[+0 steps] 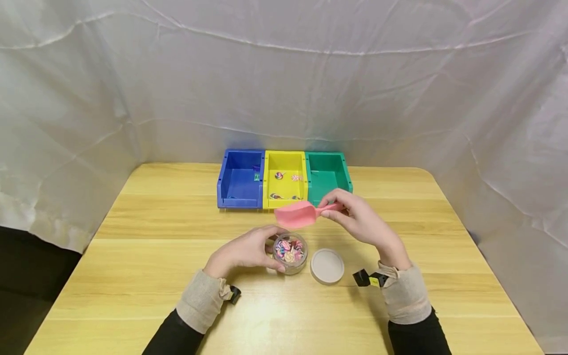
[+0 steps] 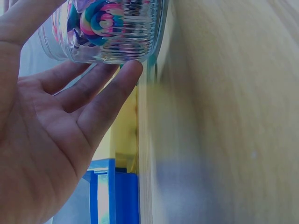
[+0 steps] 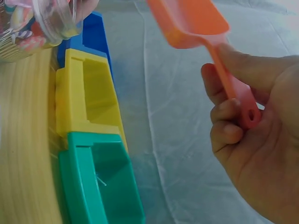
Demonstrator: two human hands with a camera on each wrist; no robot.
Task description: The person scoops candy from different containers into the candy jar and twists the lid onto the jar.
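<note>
**Scoop poised over an open jar of sweets**

The right hand (image 1: 366, 222) pinches the handle of a pink scoop (image 1: 296, 215), thumb on top and fingers curled beneath, a closed grip near the handle's end. The bowl points toward nine o'clock and hangs in the air just above and behind the jar (image 1: 290, 252). The left hand (image 1: 245, 251) wraps that small clear jar from the nine o'clock side, thumb at the far rim and fingertips (image 2: 131, 70) against the ribbed glass; this grip is a loose cradle rather than a squeeze. The jar stands on the counter (image 1: 146, 236), full of swirled candies.

To my eye, the scooping would go best with the jar held firmly, perhaps tipped a little toward the scoop, since its mouth looks barely wider than the scoop's bowl; entering at a shallow angle and taking a few pieces should avoid spills.

The jar's white lid (image 1: 327, 266) lies flat just beside it at three o'clock. At twelve o'clock, against the draped backdrop, sit a blue bin (image 1: 239, 180), a yellow bin (image 1: 285, 172) holding a few candies, and a green bin (image 1: 327, 172), touching side by side.
</note>
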